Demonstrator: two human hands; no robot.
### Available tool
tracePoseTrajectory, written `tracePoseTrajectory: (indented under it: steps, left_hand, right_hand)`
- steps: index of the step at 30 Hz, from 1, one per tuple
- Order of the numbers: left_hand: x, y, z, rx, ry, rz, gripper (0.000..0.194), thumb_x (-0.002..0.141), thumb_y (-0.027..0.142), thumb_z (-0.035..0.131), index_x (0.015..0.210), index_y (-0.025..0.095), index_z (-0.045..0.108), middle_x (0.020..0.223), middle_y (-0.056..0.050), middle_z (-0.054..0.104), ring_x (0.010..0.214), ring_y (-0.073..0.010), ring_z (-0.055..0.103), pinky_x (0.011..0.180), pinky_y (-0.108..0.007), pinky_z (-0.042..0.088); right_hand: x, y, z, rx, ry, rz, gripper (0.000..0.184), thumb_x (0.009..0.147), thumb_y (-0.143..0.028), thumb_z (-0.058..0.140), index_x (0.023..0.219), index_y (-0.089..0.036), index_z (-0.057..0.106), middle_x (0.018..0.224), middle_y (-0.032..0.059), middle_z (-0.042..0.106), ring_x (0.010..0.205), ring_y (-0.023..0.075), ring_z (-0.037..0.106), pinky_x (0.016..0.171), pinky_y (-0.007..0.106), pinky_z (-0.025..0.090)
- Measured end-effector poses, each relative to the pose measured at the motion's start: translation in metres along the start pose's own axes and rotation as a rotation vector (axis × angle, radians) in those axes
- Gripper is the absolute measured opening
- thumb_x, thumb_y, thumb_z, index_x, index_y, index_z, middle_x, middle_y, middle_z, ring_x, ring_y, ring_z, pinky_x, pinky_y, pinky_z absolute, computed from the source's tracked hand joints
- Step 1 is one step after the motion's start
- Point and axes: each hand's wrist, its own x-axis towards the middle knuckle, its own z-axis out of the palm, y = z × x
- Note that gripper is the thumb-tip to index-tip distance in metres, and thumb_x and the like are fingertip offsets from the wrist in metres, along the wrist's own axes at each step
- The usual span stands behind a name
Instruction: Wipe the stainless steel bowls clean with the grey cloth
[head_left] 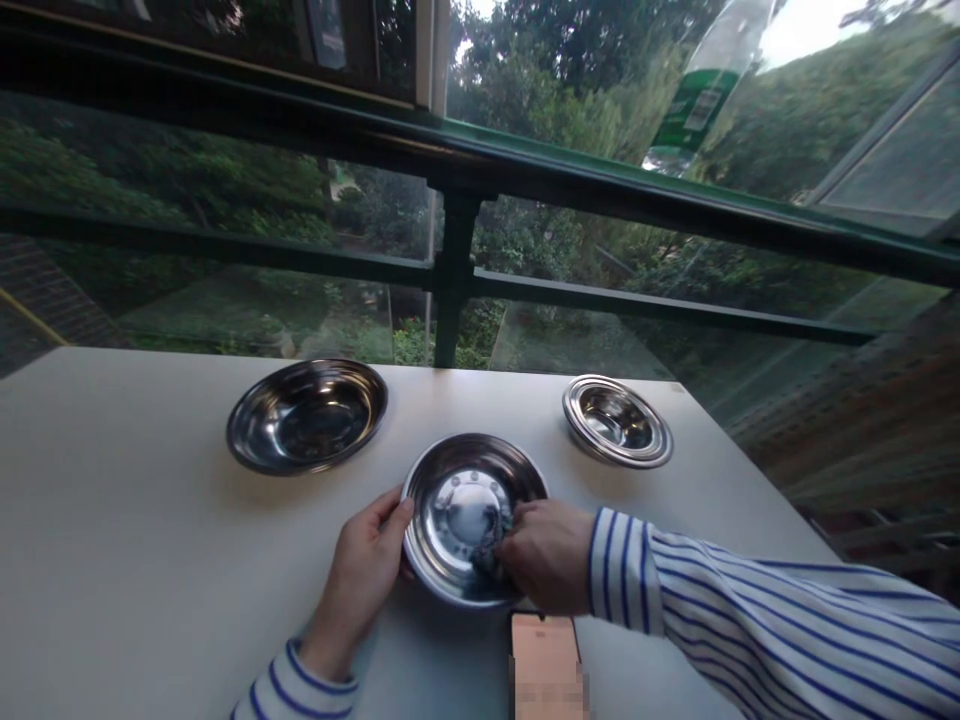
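A shiny steel bowl (469, 460) sits near the middle of the white table, tilted slightly towards me. My left hand (369, 552) grips its left rim, thumb on top and fingers underneath. Inside the bowl's right side, my right hand (551, 555) is closed with the fingers pointing down. Under its fingertips shows a grey wiry scrubber (489, 540), partly hidden by the hand and blurred with its reflection in the metal.
Back left on the table (150, 560) stands a wide steel bowl (307, 418). Smaller nested steel bowls (619, 422) are at the back right. A phone (546, 665) lies at the front edge. Behind the table run a green railing (450, 260) and glass, with a plastic bottle (694, 100) above.
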Motion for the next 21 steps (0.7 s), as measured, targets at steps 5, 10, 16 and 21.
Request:
tracePoseTrajectory:
  steps: [5, 10, 16, 21]
  left_hand:
    - [-0.003, 0.001, 0.004, -0.066, 0.003, 0.026, 0.035, 0.072, 0.035, 0.058, 0.097, 0.012, 0.064, 0.049, 0.005, 0.052, 0.04, -0.0101, 0.045, 0.035, -0.02, 0.037]
    - [-0.006, 0.001, 0.006, -0.089, -0.01, -0.014, 0.033, 0.07, 0.036, 0.059, 0.095, 0.013, 0.065, 0.052, 0.004, 0.055, 0.042, -0.0105, 0.047, 0.037, -0.02, 0.039]
    - [-0.01, 0.001, 0.011, -0.082, -0.021, -0.06, 0.038, 0.07, 0.034, 0.058, 0.103, 0.014, 0.063, 0.044, 0.005, 0.053, 0.039, -0.0121, 0.049, 0.037, -0.022, 0.041]
    - [-0.008, 0.001, 0.008, -0.095, -0.015, -0.056, 0.039, 0.07, 0.033, 0.059, 0.103, 0.013, 0.062, 0.046, 0.004, 0.055, 0.041, -0.0129, 0.051, 0.039, -0.022, 0.042]
  right_hand:
    - [0.026, -0.029, 0.0, 0.411, 0.105, -0.028, 0.016, 0.078, -0.02, 0.046, 0.08, -0.017, 0.062, 0.064, 0.0021, 0.062, 0.055, 0.0135, 0.054, 0.052, 0.023, 0.036]
    - [0.055, -0.038, 0.008, 0.817, 0.464, 0.228, 0.022, 0.081, -0.015, 0.043, 0.096, -0.017, 0.059, 0.085, 0.0041, 0.066, 0.077, 0.0157, 0.061, 0.068, 0.023, 0.042]
    - [0.073, -0.013, 0.008, 0.855, 0.625, 0.526, 0.036, 0.087, -0.018, 0.034, 0.121, -0.011, 0.043, 0.115, 0.0156, 0.057, 0.105, 0.0225, 0.053, 0.088, 0.034, 0.039]
    - [0.074, -0.02, 0.005, 0.839, 0.545, 0.321, 0.029, 0.083, -0.014, 0.039, 0.109, -0.013, 0.054, 0.107, 0.0111, 0.061, 0.097, 0.0192, 0.057, 0.083, 0.028, 0.042]
